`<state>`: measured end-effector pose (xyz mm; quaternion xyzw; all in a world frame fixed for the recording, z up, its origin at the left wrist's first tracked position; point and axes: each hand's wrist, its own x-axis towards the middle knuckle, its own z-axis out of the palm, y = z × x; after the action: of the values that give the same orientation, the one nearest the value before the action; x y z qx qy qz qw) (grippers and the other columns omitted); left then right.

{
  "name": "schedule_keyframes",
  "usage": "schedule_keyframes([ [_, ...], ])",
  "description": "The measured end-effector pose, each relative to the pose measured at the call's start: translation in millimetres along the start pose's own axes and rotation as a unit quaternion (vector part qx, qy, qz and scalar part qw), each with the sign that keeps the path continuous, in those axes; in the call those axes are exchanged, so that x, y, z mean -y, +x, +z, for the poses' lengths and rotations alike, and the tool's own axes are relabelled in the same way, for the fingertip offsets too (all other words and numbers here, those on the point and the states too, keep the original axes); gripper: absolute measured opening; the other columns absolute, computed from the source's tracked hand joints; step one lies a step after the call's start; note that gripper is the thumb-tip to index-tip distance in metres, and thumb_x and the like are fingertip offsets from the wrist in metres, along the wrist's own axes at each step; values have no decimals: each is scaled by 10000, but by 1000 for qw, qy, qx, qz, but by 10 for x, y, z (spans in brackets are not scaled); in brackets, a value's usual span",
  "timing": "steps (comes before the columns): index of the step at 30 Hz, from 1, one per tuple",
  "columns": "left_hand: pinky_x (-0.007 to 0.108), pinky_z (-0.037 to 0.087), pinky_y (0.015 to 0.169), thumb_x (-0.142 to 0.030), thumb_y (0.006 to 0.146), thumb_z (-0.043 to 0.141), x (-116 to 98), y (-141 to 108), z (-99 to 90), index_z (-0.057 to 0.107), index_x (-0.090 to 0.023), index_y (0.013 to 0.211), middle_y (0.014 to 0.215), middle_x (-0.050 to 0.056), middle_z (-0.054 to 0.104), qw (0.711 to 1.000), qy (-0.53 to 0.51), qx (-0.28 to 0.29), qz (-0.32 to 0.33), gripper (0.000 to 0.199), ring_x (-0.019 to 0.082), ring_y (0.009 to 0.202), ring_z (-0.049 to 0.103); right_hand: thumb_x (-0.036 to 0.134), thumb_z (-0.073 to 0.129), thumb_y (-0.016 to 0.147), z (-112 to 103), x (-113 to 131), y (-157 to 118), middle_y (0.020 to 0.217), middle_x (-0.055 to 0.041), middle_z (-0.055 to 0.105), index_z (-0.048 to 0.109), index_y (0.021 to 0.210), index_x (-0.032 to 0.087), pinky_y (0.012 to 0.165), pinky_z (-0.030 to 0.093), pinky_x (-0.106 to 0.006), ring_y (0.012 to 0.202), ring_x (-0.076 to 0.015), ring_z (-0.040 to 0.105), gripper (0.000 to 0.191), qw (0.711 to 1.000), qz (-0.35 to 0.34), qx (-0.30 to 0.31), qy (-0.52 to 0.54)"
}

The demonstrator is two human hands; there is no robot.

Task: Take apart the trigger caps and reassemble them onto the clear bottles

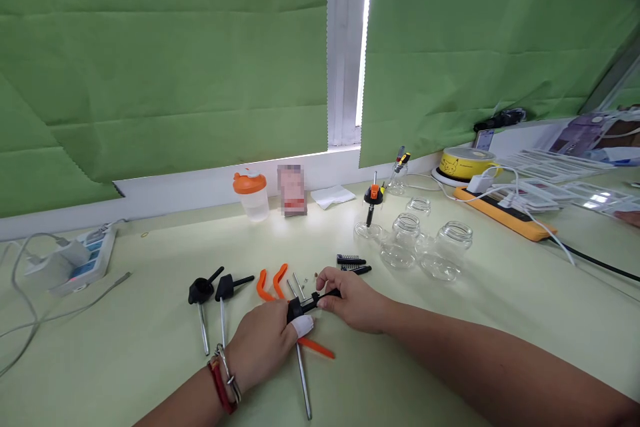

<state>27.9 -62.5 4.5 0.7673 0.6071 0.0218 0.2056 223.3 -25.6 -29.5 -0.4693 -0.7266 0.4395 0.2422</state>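
Observation:
My left hand [267, 337], its thumb wrapped in white, grips the black head [296, 309] of a part whose metal rod [303, 383] points down toward the table's front edge. My right hand [350, 299] pinches the black handle end of the same part. Orange curved pieces [280, 281] lie just behind my left hand, and an orange strip [316, 347] lies beside the rod. Two more black-headed rods [201, 290] [226, 287] rest to the left. Black pieces with springs [351, 260] lie behind my right hand. Thin metal rods are partly hidden by my hands.
Several glass jars [399, 247] stand at centre right, one with a black and orange mechanism [373, 196]. An orange-lidded cup [251, 197] stands near the wall. Power strips lie at left [95, 260] and right [500, 213], with cables. A yellow round tin [466, 163] sits behind.

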Motion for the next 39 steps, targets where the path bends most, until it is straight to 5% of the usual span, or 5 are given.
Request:
schedule_keyframes([
  [26, 276, 244, 506, -489, 858, 320, -26, -26, 16, 336, -220, 634, 617, 15, 495, 1000, -2, 3, -7, 350, 168, 540, 441, 202, 599, 783, 55, 65, -6, 875, -27, 614, 610, 930, 186, 666, 399, -268, 728, -148, 521, 148, 1000, 21, 0, -2],
  [39, 281, 286, 528, -494, 859, 368, 30, -19, 54, 480, -210, 696, 674, 36, 591, 1000, -26, -10, -3, 345, 207, 612, 536, 209, 600, 781, 82, -12, -10, 843, -8, 593, 529, 901, 194, 668, 389, -264, 751, -149, 517, 140, 1000, -18, -17, 7],
])
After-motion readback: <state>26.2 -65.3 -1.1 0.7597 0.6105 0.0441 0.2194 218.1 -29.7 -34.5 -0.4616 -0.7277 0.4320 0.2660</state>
